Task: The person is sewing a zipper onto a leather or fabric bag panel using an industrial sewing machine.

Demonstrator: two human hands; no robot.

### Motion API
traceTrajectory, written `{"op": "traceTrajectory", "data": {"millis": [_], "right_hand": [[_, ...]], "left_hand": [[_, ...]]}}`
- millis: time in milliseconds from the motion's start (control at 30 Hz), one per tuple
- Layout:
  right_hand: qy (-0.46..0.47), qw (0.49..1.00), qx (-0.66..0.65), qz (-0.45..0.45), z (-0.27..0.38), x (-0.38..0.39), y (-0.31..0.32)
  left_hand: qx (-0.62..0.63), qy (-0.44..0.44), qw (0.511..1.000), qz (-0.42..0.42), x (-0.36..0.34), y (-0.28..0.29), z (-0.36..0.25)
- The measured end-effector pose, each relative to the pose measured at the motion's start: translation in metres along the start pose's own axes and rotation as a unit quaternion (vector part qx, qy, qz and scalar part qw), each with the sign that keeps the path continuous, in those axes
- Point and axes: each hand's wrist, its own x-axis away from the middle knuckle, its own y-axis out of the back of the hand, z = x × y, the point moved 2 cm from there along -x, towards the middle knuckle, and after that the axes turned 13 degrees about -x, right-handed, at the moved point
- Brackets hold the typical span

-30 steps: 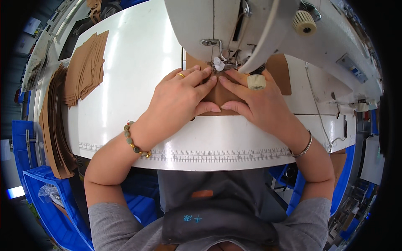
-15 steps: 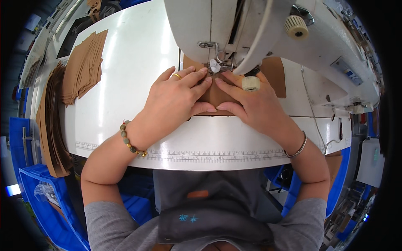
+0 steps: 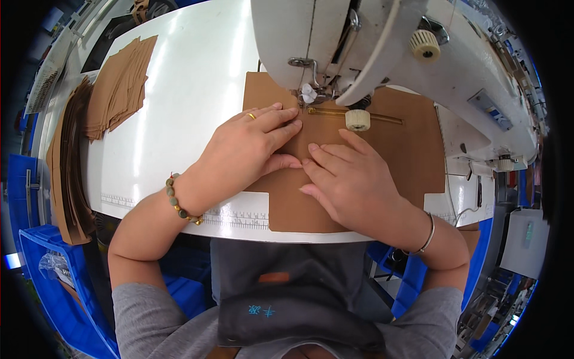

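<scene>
A brown leather-like panel (image 3: 311, 209) with notched corners lies flat under the head of a white sewing machine (image 3: 284, 36), its near edge reaching the table's front edge. Set into it is a slot with a brass-coloured zipper (image 3: 329, 112), partly hidden behind the machine's cream knob (image 3: 358, 120). My left hand (image 3: 254, 140) rests open on the panel's left part, fingertips close to the needle area. Lower and to the right, my right hand (image 3: 350, 176) also rests on the panel, fingers stretched and slightly bent, thumb apart. The needle tip is too small to make out.
Brown cut pieces (image 3: 122, 87) lie fanned on the table's left side, beside a standing stack of brown sheets (image 3: 70, 167). A ruler strip (image 3: 239, 219) runs along the front edge. Blue bins (image 3: 60, 287) stand at the lower left. The machine's arm overhangs the right side.
The brown panel now lies spread out, reaching farther toward me and to both sides, and its zipper shows. My right hand has drawn back from the needle area; the left stays close to it.
</scene>
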Motion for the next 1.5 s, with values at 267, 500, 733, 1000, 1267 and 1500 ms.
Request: {"op": "traceTrajectory", "data": {"millis": [267, 500, 733, 1000, 1267, 1500], "right_hand": [[-0.108, 0.994, 0.009, 0.015, -0.043, -0.003, -0.001], [-0.082, 0.996, 0.029, 0.001, -0.042, -0.001, -0.002], [-0.081, 0.996, 0.021, -0.014, -0.050, -0.004, -0.004], [-0.087, 0.996, 0.031, -0.012, -0.050, -0.005, -0.003], [-0.084, 0.996, 0.027, -0.011, -0.053, -0.002, -0.008], [-0.140, 0.977, 0.118, -0.108, -0.067, -0.009, 0.028]], "left_hand": [[-0.019, 0.014, 0.999, 0.029, 0.003, 0.001, -0.007], [-0.044, 0.004, 0.999, 0.014, 0.000, 0.003, -0.009], [-0.045, 0.007, 0.999, 0.000, -0.007, -0.002, -0.003], [-0.054, 0.006, 0.998, 0.007, -0.008, -0.003, -0.001], [-0.050, 0.004, 0.999, 0.003, -0.008, -0.002, -0.001], [-0.050, -0.002, 0.999, 0.000, -0.010, -0.002, 0.001]]}}
